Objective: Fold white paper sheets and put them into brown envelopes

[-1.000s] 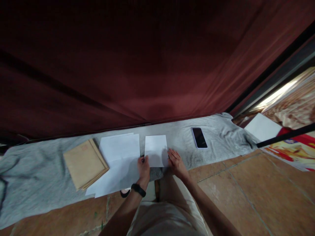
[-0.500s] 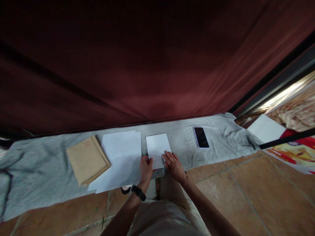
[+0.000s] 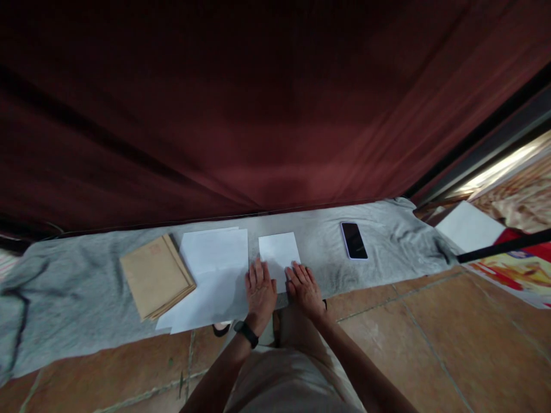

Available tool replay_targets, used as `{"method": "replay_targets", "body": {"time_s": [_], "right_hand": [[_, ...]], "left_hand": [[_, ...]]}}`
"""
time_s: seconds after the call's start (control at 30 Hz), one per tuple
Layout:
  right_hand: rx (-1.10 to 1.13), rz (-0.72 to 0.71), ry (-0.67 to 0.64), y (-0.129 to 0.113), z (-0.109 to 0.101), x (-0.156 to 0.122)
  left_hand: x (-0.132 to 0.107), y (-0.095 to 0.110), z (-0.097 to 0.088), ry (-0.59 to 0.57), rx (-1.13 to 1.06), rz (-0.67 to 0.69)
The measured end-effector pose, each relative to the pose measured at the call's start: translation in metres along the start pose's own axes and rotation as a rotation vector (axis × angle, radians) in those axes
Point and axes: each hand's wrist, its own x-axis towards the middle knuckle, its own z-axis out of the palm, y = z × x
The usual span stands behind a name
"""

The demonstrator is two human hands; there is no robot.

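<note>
A small white sheet of paper (image 3: 279, 250), perhaps folded, lies on the grey cloth in front of me. My left hand (image 3: 261, 291) rests flat with fingers stretched out, over the paper's left side and the gap beside the larger sheets. On the paper's right edge lies my right hand (image 3: 303, 288), palm down, fingers extended and slightly apart. Larger white sheets (image 3: 215, 252) overlap just left of my left hand. A stack of brown envelopes (image 3: 155, 275) sits partly on them, farther left.
A phone (image 3: 354, 241) lies to the right on the grey cloth (image 3: 81, 287). Behind the cloth hangs a dark red curtain (image 3: 275, 132). Tiled floor (image 3: 396, 332) runs along the near side. A red and yellow printed package (image 3: 516, 265) is at the far right beyond a dark bar.
My left hand has gone from gripping the small paper's lower left edge to lying flat with fingers spread. My right hand stays on the right edge. The view has shifted slightly.
</note>
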Motion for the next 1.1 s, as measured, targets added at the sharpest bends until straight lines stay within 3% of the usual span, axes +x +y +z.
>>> {"method": "replay_targets", "body": {"time_s": [0.1, 0.27, 0.4, 0.57, 0.67, 0.77, 0.9, 1.0, 1.1], "right_hand": [[0.0, 0.012, -0.004, 0.0, 0.001, 0.0], [0.006, -0.007, 0.004, 0.002, 0.004, -0.002], [0.018, -0.019, 0.004, 0.007, 0.004, -0.004], [0.047, -0.047, -0.003, 0.014, -0.001, -0.018], [0.082, -0.062, 0.004, 0.021, -0.004, -0.022], [0.096, -0.04, 0.035, 0.027, -0.008, -0.007], [0.1, -0.08, 0.008, 0.027, -0.006, 0.038], [0.065, -0.103, -0.045, 0.023, 0.003, 0.066], [0.022, -0.096, -0.07, 0.025, 0.011, 0.078]], "left_hand": [[0.007, -0.004, 0.005, -0.006, -0.018, 0.08], [0.012, 0.014, 0.024, -0.093, -0.089, 0.255], [0.012, 0.011, 0.031, -0.083, -0.066, 0.239], [0.01, -0.008, 0.027, -0.026, -0.047, 0.169], [0.01, -0.008, 0.024, -0.022, -0.032, 0.164], [0.013, -0.001, 0.024, -0.038, -0.027, 0.196], [0.019, 0.005, 0.024, -0.073, -0.033, 0.259], [0.022, 0.002, 0.026, -0.082, -0.013, 0.279], [0.022, -0.004, 0.029, -0.066, 0.016, 0.265]]}}
